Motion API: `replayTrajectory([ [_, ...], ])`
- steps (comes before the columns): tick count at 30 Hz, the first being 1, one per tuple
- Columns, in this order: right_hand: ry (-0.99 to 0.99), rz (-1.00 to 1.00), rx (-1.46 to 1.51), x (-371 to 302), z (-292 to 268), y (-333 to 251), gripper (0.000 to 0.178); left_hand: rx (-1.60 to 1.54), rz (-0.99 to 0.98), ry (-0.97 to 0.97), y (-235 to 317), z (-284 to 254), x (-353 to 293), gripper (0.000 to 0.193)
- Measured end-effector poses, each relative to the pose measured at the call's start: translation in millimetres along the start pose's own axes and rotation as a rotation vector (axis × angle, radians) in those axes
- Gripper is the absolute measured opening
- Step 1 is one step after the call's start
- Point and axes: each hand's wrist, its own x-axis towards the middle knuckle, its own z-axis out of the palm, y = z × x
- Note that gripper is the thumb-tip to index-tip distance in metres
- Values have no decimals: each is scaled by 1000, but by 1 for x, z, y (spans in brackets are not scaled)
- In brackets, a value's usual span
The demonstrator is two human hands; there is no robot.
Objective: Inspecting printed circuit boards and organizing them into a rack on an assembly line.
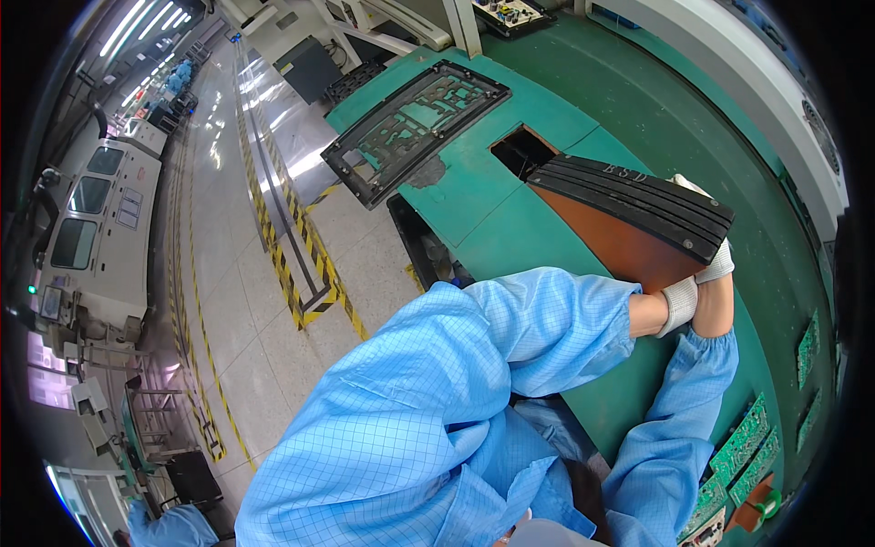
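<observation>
A long box-like piece [629,196] with a ridged black edge and a brown face stands tilted on the green bench top [492,228]. Its far left end lies beside a rectangular opening [526,150] in the bench. My right hand [721,263], in a white knit glove, grips the right end of the piece, and white glove fingers show over its far side. Under the near right corner is my left hand [676,307], gloved too, close against my right wrist. Its fingers are hidden behind the piece and the other wrist.
A black frame with cut-outs [415,128] lies on the bench at the far left. Green circuit boards [743,442] are at the lower right. Yellow-black striped tape [283,246] marks the floor. White machines [105,228] stand along the left, and a person in blue [169,524] is at the lower left.
</observation>
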Motion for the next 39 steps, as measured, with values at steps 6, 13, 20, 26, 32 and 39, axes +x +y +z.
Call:
replayTrajectory([
  [6, 4, 0, -8, -2, 0, 1, 26, 513, 2, 35, 61, 4, -47, 49],
  [13, 2, -25, 13, -4, 4, 1, 25, 1043, -1, 62, 107, 13, -97, 46],
  [20, 11, -32, -10, -7, 7, -1, 24, 1122, 23, 64, 108, 14, -97, 45],
  [26, 30, -28, -13, -7, 6, 0, 27, 1191, 44, 64, 108, 14, -98, 44],
  [32, 11, -53, -8, -7, 5, 1, 29, 1332, 83, 43, 106, 12, -94, 43],
  [39, -1, -68, 0, -11, 6, 1, 29, 1658, 179, -74, 62, -7, -53, 43],
])
